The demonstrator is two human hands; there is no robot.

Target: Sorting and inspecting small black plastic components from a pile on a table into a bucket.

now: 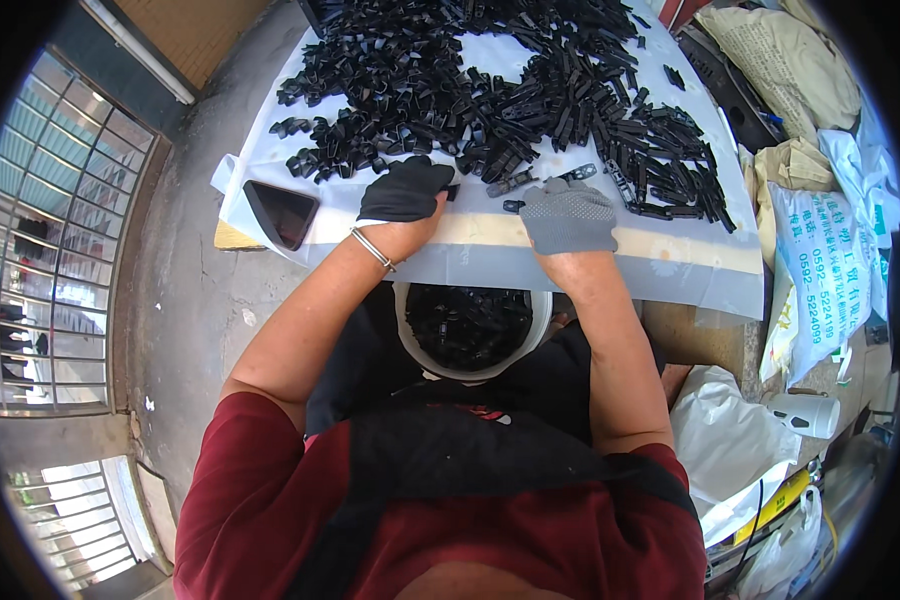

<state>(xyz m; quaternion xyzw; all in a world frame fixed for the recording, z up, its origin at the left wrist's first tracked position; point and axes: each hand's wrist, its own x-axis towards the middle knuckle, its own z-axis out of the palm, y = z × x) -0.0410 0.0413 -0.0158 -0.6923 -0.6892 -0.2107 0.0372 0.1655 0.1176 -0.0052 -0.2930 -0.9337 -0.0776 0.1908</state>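
Observation:
My left hand (pixel 406 196), in a black glove with a metal bangle at the wrist, is closed near the table's front edge. A small black plastic piece (pixel 453 192) sticks out at its thumb side. To its right, my right hand (pixel 570 218) wears a grey dotted glove, its fingers curled down. The end of another black plastic piece (pixel 513 206) shows at its left side; the grip itself is hidden. Just beyond the right hand lie a loose black piece (pixel 511 182) and a shiny one (pixel 579 173). A big heap of black plastic pieces (pixel 400 90) spreads behind both hands.
A white sheet covers the table (pixel 670 268). A phone (pixel 281 214) lies at its left front corner. Below the front edge, between my legs, stands a white bucket (pixel 404 330) of black pieces. Sacks (pixel 815 230) and a white cup (pixel 806 414) are at the right.

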